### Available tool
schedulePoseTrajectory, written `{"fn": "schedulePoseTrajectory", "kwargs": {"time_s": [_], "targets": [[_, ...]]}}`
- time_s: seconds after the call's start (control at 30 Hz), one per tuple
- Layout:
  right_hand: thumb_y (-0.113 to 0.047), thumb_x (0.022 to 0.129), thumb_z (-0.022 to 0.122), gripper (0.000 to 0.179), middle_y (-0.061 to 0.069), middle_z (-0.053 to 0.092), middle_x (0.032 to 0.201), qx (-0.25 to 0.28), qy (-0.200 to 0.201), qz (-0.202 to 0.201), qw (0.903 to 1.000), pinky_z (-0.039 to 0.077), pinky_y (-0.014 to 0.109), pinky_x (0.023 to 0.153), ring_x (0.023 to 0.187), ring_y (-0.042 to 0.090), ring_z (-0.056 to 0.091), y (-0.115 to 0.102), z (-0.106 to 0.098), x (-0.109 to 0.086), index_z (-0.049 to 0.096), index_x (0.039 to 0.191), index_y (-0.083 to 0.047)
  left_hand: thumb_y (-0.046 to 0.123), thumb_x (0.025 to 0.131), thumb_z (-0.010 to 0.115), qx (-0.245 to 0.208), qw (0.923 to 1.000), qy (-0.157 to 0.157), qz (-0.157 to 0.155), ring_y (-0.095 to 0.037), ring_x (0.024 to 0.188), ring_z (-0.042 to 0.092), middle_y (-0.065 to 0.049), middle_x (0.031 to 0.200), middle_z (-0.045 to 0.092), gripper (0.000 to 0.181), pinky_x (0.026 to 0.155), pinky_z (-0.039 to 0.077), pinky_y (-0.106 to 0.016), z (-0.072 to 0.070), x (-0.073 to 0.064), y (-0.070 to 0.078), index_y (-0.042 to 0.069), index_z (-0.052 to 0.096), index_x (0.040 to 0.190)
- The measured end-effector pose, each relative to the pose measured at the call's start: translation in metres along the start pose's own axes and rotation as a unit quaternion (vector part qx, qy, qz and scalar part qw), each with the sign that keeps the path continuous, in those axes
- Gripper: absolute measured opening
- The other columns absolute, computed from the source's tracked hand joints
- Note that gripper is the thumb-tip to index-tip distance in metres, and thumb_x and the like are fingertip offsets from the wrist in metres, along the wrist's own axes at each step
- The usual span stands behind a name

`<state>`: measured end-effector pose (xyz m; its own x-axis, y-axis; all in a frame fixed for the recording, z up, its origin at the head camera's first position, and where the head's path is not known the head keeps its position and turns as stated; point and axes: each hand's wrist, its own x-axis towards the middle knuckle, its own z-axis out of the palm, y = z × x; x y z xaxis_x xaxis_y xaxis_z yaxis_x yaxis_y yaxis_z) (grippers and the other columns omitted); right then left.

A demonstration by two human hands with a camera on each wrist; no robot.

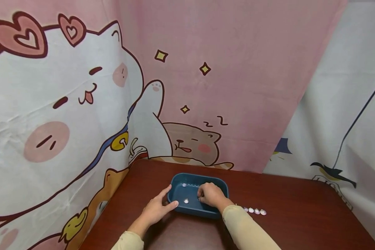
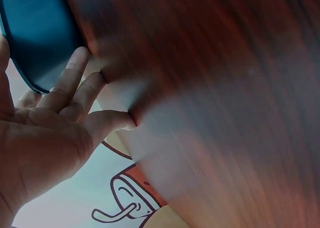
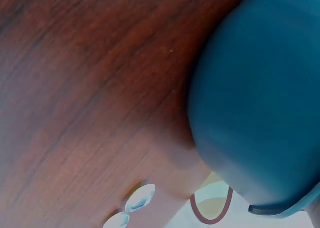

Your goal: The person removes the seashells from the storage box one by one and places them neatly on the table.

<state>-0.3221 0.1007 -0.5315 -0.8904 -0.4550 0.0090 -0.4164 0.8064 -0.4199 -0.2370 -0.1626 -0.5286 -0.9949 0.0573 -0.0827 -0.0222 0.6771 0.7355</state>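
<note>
Left hand (image 1: pixel 157 209): fingers spread apart at left end of tray (image 1: pixel 197 210), best kept steadied. Two gems (image 1: pixel 186 201): inside. Right hand (image 1: pixel 211 194): in tray, fingers bent; grip cannot be told. Gem row (image 1: pixel 257 211): laid on table (image 1: pixel 300 208), sleeve (image 1: pixel 247 227) best kept clear.

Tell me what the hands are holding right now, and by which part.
The left hand, spread, only touches the left end of the tray. The right hand is curled inside it; whether it pinches anything cannot be told.
</note>
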Motion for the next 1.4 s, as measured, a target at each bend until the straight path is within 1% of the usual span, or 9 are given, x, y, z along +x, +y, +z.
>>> {"fn": "schedulePoseTrajectory", "kwargs": {"time_s": [0.2, 0.37, 0.47, 0.57, 0.67, 0.77, 1.0, 1.2, 1.4], "targets": [[-0.009, 0.089, 0.085, 0.011, -0.002, 0.069, 0.087, 0.044, -0.019, 0.022, 0.9986, 0.058, 0.037, 0.077, 0.078, 0.015, 0.058, 0.003, 0.000, -0.003, 0.076, 0.095, -0.013, 0.064, 0.092, 0.076, 0.001, 1.0000, -0.002, 0.001, -0.046, 0.136, 0.060, -0.018, 0.161, 0.055, 0.086, 0.102, 0.045, -0.079, 0.001, 0.001, -0.001, 0.031, 0.044, 0.164], [-0.007, 0.089, 0.083, 0.019, 0.000, 0.070, 0.091, 0.070, -0.001, -0.010, 0.9975, 0.059, 0.036, 0.079, 0.082, 0.013, 0.060, 0.005, -0.005, -0.008, 0.073, 0.105, -0.009, 0.063, 0.092, 0.076, 0.001, 1.0000, -0.003, -0.006, -0.046, 0.137, 0.059, -0.017, 0.161, 0.054, 0.085, 0.102, 0.045, -0.079, 0.002, 0.001, -0.003, 0.031, 0.044, 0.164], [-0.007, 0.090, 0.083, 0.025, -0.002, 0.070, 0.092, 0.091, 0.030, -0.038, 0.9947, 0.059, 0.032, 0.078, 0.083, 0.011, 0.062, 0.007, -0.020, -0.014, 0.071, 0.112, -0.009, 0.062, 0.092, 0.076, 0.003, 1.0000, -0.001, -0.005, -0.046, 0.135, 0.060, -0.018, 0.160, 0.055, 0.084, 0.101, 0.046, -0.079, 0.002, 0.001, -0.003, 0.031, 0.044, 0.164], [-0.006, 0.090, 0.083, 0.032, -0.002, 0.069, 0.093, 0.120, 0.056, -0.053, 0.9898, 0.058, 0.028, 0.075, 0.083, 0.009, 0.064, 0.016, -0.044, -0.026, 0.069, 0.118, -0.009, 0.061, 0.092, 0.077, 0.002, 1.0000, 0.001, 0.000, -0.044, 0.133, 0.062, -0.019, 0.159, 0.056, 0.084, 0.101, 0.047, -0.078, 0.001, 0.000, -0.003, 0.030, 0.045, 0.164], [-0.005, 0.089, 0.083, 0.039, -0.001, 0.068, 0.094, 0.141, 0.074, -0.043, 0.9862, 0.057, 0.025, 0.073, 0.081, 0.008, 0.065, 0.035, -0.069, -0.044, 0.067, 0.124, -0.008, 0.063, 0.092, 0.076, 0.002, 1.0000, 0.003, 0.004, -0.044, 0.133, 0.063, -0.019, 0.158, 0.057, 0.086, 0.100, 0.047, -0.077, -0.001, -0.001, -0.002, 0.029, 0.045, 0.164], [-0.004, 0.088, 0.084, 0.046, 0.001, 0.069, 0.095, 0.150, 0.097, -0.021, 0.9837, 0.057, 0.023, 0.072, 0.080, 0.006, 0.065, 0.066, -0.089, -0.064, 0.064, 0.129, -0.005, 0.064, 0.091, 0.076, 0.005, 1.0000, 0.005, 0.004, -0.045, 0.134, 0.062, -0.020, 0.158, 0.057, 0.087, 0.101, 0.047, -0.077, -0.002, -0.002, -0.001, 0.029, 0.045, 0.164], [-0.004, 0.087, 0.085, 0.051, 0.002, 0.070, 0.096, 0.134, 0.139, 0.039, 0.9804, 0.055, 0.023, 0.070, 0.079, 0.002, 0.063, 0.135, -0.110, -0.118, 0.062, 0.133, -0.002, 0.062, 0.091, 0.077, 0.003, 1.0000, 0.001, 0.002, -0.045, 0.133, 0.063, -0.020, 0.157, 0.058, 0.086, 0.101, 0.047, -0.078, -0.002, -0.003, 0.000, 0.029, 0.045, 0.164], [-0.002, 0.085, 0.085, 0.052, 0.003, 0.068, 0.094, 0.126, 0.108, 0.062, 0.9842, 0.052, 0.023, 0.065, 0.075, -0.001, 0.059, 0.177, -0.106, -0.154, 0.061, 0.131, 0.003, 0.062, 0.091, 0.077, 0.003, 1.0000, 0.002, 0.004, -0.046, 0.133, 0.062, -0.020, 0.157, 0.058, 0.086, 0.101, 0.047, -0.078, -0.001, -0.002, 0.001, 0.029, 0.045, 0.164], [-0.003, 0.086, 0.084, 0.058, 0.006, 0.068, 0.095, 0.170, 0.049, 0.055, 0.9827, 0.053, 0.024, 0.063, 0.073, 0.001, 0.060, 0.209, -0.093, -0.169, 0.055, 0.135, 0.011, 0.061, 0.092, 0.077, 0.004, 1.0000, 0.001, -0.003, -0.046, 0.134, 0.061, -0.020, 0.158, 0.057, 0.085, 0.101, 0.046, -0.079, 0.000, -0.001, 0.001, 0.030, 0.044, 0.164]]}}
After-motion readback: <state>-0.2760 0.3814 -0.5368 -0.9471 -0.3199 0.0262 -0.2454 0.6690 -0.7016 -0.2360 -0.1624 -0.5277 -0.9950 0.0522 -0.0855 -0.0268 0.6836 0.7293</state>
